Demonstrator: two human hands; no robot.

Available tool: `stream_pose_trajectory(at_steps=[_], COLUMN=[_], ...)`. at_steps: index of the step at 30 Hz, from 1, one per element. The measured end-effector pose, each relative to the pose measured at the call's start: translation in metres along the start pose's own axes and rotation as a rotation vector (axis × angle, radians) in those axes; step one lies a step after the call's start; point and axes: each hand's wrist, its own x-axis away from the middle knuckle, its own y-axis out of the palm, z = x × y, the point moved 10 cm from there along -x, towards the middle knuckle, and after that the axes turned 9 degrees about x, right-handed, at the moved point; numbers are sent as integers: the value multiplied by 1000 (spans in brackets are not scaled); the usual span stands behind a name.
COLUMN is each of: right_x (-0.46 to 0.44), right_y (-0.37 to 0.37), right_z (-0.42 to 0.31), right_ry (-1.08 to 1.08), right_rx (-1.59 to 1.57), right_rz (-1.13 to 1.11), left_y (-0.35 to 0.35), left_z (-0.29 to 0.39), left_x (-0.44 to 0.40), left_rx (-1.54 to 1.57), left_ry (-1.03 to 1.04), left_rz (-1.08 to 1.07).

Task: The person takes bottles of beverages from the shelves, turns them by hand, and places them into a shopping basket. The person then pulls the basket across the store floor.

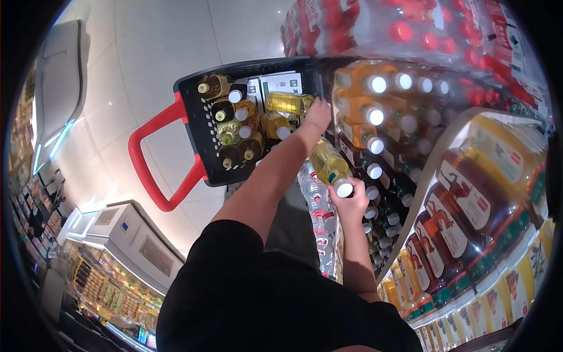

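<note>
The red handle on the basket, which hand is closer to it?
Left. The left hand is by the basket end opposite the red handle; the right hand is farther away, outside the basket, at a yellow bottle's capped end.

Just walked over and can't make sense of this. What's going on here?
A person is handling bottles beside a black basket. The right hand holds a pale yellow bottle, its grip close to the white cap. The left hand is at one end of a lying yellow bottle in the basket; whether it grasps it is unclear. Several other bottles are in there too.
</note>
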Motion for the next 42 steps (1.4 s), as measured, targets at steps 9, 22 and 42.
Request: stream_pose_trajectory(at_steps=[9,22,42], right_x=[-14,-12,10], right_y=[21,35,50], right_z=[10,18,18], right_ry=[48,104,9], right_rx=[12,-59,-41], right_rz=[-113,-146,-136], left_y=[6,53,124], left_z=[-11,27,44], left_x=[-2,-29,-32], left_rx=[196,-8,440], left_ry=[32,99,247], left_rz=[129,-300,-123])
